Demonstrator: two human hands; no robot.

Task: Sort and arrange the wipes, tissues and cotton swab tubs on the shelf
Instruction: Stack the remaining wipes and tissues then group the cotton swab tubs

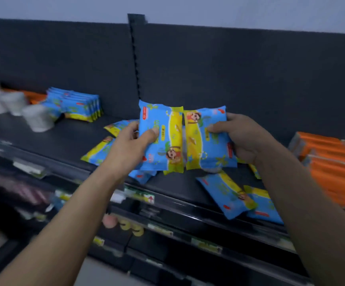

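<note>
Both forearms were closest to the camera, reaching up from the bottom edge toward the shelf (64,139). The left hand (130,145) was gripping a blue and yellow wipes pack (161,124), thumb pressed on its front and fingers tucked behind. The right hand (243,139) was gripping a second wipes pack (208,145) the same way. The two packs were held upright, side by side, edges touching, just above the middle of the shelf. More loose packs (225,195) lay flat and messy near the front edge on the right, and a couple more (97,151) lay behind the left wrist. Far back on the left stood a tidy row of the same wipes (81,106), upright against the dark back panel (229,69). Just left of that row were some white cotton swab tubs (37,118), too blurry to count. Orange tissue packs (332,162) were stacked at the far right end, and I could see a bit more orange behind the tubs on the left. Below the shelf ran price tag strips (147,198) and lower shelves, all pretty blurred.
</note>
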